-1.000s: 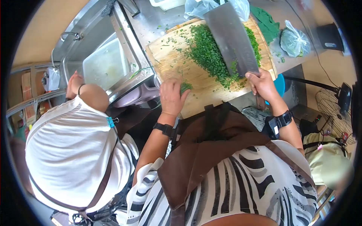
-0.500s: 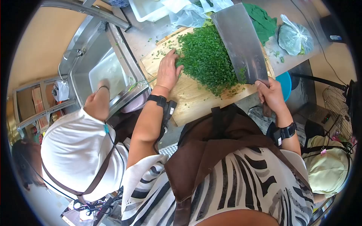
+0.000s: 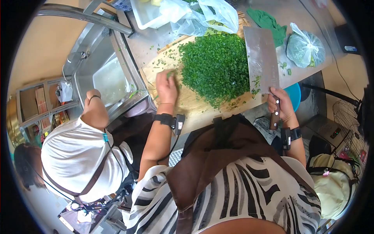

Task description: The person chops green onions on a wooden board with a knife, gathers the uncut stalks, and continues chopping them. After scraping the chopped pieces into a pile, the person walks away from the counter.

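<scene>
A large heap of chopped green herbs (image 3: 216,66) covers the middle of the wooden cutting board (image 3: 191,115). My right hand (image 3: 284,104) is closed round the brown handle of a wide cleaver (image 3: 263,58). The blade lies flat-side up along the heap's right edge, with green bits stuck near its lower end. Left of the heap, apart from it, my left hand (image 3: 166,87) is over the board with its fingers curled in. A bit of green shows at its fingertips, too small to name.
Behind the board are a white tray (image 3: 146,17), plastic bags (image 3: 187,17), a green cloth (image 3: 269,23) and a tied bag (image 3: 306,48). A co-worker in white (image 3: 78,156) reaches toward the sink (image 3: 82,74) at left. A blue basin (image 3: 294,95) stands below right.
My left hand has drawn back left from the heap and its fingers have curled. The cleaver has turned more upright in view and moved slightly right. The co-worker's hand has shifted left.
</scene>
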